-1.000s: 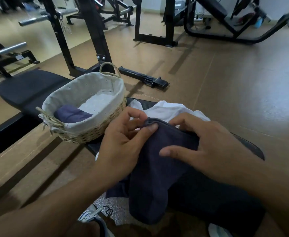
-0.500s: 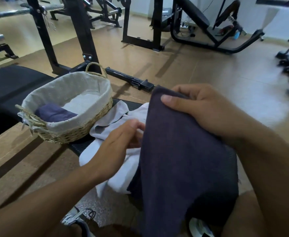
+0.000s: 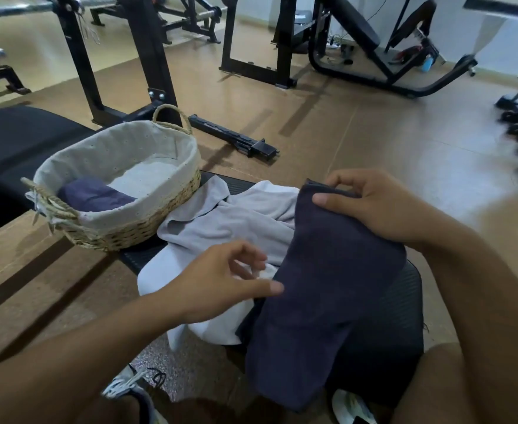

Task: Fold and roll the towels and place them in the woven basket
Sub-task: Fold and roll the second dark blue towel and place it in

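A dark navy towel [image 3: 322, 295] hangs lengthwise over the black bench pad, and my right hand [image 3: 374, 206] pinches its top edge. My left hand [image 3: 221, 283] hovers just left of the towel with fingers spread, holding nothing; its fingertip is close to the towel's left edge. A crumpled white towel [image 3: 233, 221] lies under and beside the navy one. The woven basket [image 3: 135, 231] with a pale liner stands to the left on the bench, and a rolled navy towel [image 3: 95, 198] lies inside at its near-left end.
The black bench [image 3: 16, 142] runs off to the left behind the basket. A black rack upright [image 3: 150, 56] rises just behind the basket, and a loose black bar [image 3: 233, 140] lies on the brown floor. More gym machines stand at the back. My shoes show near the bottom.
My right hand lifted the navy towel off the bench, then lowered it so it drapes long. My left hand let go of the towel's corner and now hovers with fingers apart.
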Demonstrator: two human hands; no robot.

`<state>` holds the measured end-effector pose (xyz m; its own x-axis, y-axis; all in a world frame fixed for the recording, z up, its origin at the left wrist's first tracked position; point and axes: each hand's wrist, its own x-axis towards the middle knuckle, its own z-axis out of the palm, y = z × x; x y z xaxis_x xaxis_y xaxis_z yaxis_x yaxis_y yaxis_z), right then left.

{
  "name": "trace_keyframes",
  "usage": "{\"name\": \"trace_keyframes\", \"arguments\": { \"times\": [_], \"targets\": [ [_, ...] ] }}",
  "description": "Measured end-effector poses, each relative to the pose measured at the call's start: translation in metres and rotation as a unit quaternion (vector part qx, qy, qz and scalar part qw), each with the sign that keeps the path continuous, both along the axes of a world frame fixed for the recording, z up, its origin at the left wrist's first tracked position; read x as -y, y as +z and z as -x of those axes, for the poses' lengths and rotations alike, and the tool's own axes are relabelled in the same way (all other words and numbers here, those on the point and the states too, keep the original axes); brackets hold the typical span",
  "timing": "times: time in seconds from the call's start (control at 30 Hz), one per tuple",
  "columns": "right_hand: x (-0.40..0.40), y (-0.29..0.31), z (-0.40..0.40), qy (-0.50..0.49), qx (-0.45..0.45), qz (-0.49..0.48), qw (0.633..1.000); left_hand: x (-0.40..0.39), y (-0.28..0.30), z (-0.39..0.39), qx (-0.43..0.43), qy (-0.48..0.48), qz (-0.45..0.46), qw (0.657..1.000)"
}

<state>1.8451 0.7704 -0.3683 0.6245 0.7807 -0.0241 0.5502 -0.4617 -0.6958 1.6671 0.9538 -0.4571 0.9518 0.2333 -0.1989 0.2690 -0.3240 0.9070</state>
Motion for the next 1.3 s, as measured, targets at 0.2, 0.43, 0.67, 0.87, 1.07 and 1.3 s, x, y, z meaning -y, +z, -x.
{"name": "trace_keyframes", "arguments": {
  "times": [0.2,0.43,0.67,0.87,1.07,1.3],
  "targets": [
    [-0.006,0.036,0.030,0.047,-0.167,-0.220,0.960,0.009,0.031,0.003,0.008,-0.123,0.112,0.986],
    [-0.004,0.001,-0.002,-0.138,-0.184,-0.199,0.953,-0.042,0.046,0.002,-0.151,-0.095,0.195,0.964],
    [0.005,-0.013,-0.012,-0.125,-0.135,-0.028,0.983,-0.084,0.036,0.001,-0.200,-0.056,0.109,0.972],
    [0.021,-0.049,-0.035,-0.174,0.017,0.195,0.965,-0.102,0.007,-0.004,-0.028,0.090,-0.169,0.981],
    [0.018,-0.048,-0.031,-0.197,0.025,0.160,0.967,-0.078,-0.003,-0.002,-0.084,-0.063,-0.209,0.972],
    [0.019,-0.046,-0.026,-0.201,0.015,0.138,0.970,-0.057,-0.007,-0.002,-0.142,-0.110,-0.360,0.916]
  ]
}}
